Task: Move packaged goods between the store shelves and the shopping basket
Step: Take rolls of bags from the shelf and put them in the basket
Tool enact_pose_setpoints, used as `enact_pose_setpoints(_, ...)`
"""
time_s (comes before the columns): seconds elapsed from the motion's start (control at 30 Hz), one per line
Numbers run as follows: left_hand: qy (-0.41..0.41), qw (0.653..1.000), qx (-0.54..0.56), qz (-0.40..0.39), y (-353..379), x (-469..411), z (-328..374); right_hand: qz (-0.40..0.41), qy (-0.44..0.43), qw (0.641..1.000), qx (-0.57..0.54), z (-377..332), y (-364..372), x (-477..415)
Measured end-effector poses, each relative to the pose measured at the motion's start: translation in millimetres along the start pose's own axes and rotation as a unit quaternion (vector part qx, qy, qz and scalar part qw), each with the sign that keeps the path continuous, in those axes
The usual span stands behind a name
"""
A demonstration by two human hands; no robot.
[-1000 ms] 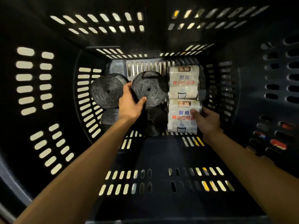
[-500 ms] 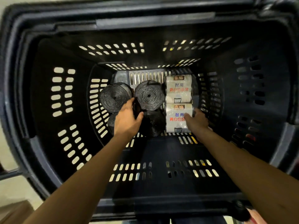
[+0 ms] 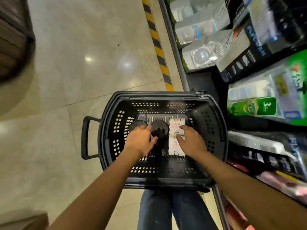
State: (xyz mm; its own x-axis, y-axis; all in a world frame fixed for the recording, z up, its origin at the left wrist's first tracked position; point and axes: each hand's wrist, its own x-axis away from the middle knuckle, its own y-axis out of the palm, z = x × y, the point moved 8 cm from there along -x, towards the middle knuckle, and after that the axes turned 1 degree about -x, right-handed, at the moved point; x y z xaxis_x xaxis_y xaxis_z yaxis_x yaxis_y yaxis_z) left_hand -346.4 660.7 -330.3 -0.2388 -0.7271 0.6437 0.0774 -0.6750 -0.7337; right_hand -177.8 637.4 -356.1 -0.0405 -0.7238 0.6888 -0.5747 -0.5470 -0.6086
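Observation:
A black plastic shopping basket [image 3: 149, 95] stands on the floor in front of my legs. At its bottom lie several black rolls of bin bags [image 3: 159, 129] on the left and two white-labelled packs [image 3: 177, 124] stacked on the right. My left hand [image 3: 141, 141] hovers over the black rolls with its fingers loosely spread and holds nothing. Over the white packs my right hand [image 3: 191, 142] hangs relaxed, and nothing is in it. Both hands hide part of the goods below them.
Store shelves [image 3: 249, 63] full of boxed and bagged goods run along the right, close to the basket. A yellow-black floor stripe [image 3: 157, 48] lines the shelf base. The basket's pull handle [image 3: 85, 138] sticks out left. Tiled floor [image 3: 74, 63] spreads to the left.
My view has pulled up and back from inside the basket. Both hands have lifted off the rolls and the lower white pack and now hang above them.

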Motion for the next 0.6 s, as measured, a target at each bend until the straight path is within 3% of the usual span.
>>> enact_pose_setpoints(0.27, 0.046, 0.997, -0.041, 0.056, -91.9, 109.5, 26.5, 0.059, -0.063, 0.996, 0.037, -61.8, -75.3, 123.6)
enact_pose_setpoints(0.6, 0.221, 0.968, -0.037, 0.112, -149.1, 213.9, 90.0, 0.255, -0.001, 0.964, -0.078, -71.7, -120.0, 295.4)
